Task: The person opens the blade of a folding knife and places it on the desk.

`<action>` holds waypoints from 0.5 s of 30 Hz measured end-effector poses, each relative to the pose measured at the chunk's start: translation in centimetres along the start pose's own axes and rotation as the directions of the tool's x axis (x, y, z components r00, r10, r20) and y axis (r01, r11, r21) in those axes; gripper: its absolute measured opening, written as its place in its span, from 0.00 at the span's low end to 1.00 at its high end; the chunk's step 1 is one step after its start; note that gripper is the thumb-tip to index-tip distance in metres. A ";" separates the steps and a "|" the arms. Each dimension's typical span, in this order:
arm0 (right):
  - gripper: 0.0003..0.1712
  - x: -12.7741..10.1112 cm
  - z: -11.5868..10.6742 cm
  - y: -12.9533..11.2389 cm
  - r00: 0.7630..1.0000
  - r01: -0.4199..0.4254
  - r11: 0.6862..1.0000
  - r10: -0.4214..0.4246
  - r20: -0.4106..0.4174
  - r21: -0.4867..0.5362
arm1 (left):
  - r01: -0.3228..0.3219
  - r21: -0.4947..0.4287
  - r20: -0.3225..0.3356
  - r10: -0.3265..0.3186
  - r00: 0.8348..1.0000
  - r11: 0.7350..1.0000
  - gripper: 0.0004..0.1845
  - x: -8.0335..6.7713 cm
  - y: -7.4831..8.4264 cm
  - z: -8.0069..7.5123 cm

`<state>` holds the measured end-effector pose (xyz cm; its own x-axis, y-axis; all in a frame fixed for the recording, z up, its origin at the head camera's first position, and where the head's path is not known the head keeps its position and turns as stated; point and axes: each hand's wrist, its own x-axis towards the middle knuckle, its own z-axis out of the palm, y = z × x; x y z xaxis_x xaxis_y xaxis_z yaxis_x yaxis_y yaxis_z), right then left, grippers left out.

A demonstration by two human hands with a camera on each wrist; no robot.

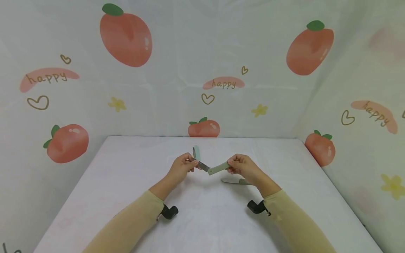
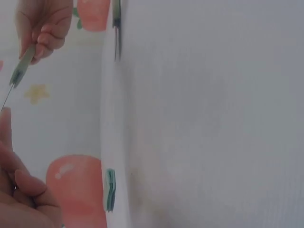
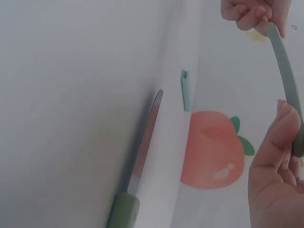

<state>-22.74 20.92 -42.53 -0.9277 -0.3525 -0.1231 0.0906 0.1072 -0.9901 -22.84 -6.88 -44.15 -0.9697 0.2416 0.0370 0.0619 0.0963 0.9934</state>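
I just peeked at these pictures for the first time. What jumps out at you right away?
Two hands meet above the middle of the white table: the left hand and the right hand hold a small green knife between them. A second knife lies on the table under the right hand. Big orange fruit pictures cover the wall behind.

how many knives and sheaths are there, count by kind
knives: 2 — one held between the left hand and right hand, knife in hand; one knife on the table
sheaths: 1 — pale green sheath by the left hand
total: 3
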 end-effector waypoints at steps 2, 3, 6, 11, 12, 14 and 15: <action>0.08 0.1 0.2 0.0 0.999 -0.003 0.998 0.005 -0.035 0.055 | 0.008 -0.023 -0.048 -0.009 0.999 1.000 0.11 0.1 0.0 0.2; 0.08 0.1 0.3 0.0 0.999 0.001 0.996 0.003 -0.046 0.086 | 0.009 -0.039 -0.073 -0.012 0.997 0.999 0.11 0.1 0.0 0.2; 0.06 0.2 0.6 -0.1 0.996 0.018 0.985 -0.003 -0.089 0.174 | -0.002 -0.091 -0.137 -0.011 0.990 0.996 0.12 0.3 0.2 0.5; 0.05 0.3 1.4 -0.5 0.984 0.060 0.962 -0.011 -0.180 0.265 | -0.031 -0.176 -0.231 -0.010 0.973 0.984 0.15 0.5 0.6 1.1; 0.05 0.3 1.6 -0.6 0.980 0.065 0.959 -0.010 -0.196 0.275 | -0.036 -0.193 -0.248 -0.013 0.969 0.980 0.16 0.5 0.7 1.3; 0.05 0.3 1.8 -0.7 0.973 0.072 0.952 -0.002 -0.231 0.297 | -0.043 -0.241 -0.282 -0.027 0.959 0.970 0.16 0.6 0.8 1.7; 0.05 0.3 1.9 -0.7 0.968 0.076 0.946 0.005 -0.250 0.314 | -0.049 -0.262 -0.297 -0.033 0.954 0.964 0.16 0.6 0.8 1.9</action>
<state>-22.41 18.99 -41.98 -0.9883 -0.1083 -0.1071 0.1287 -0.2177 -0.9675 -22.91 -4.78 -43.52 -0.9976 -0.0591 0.0351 0.0448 -0.1718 0.9841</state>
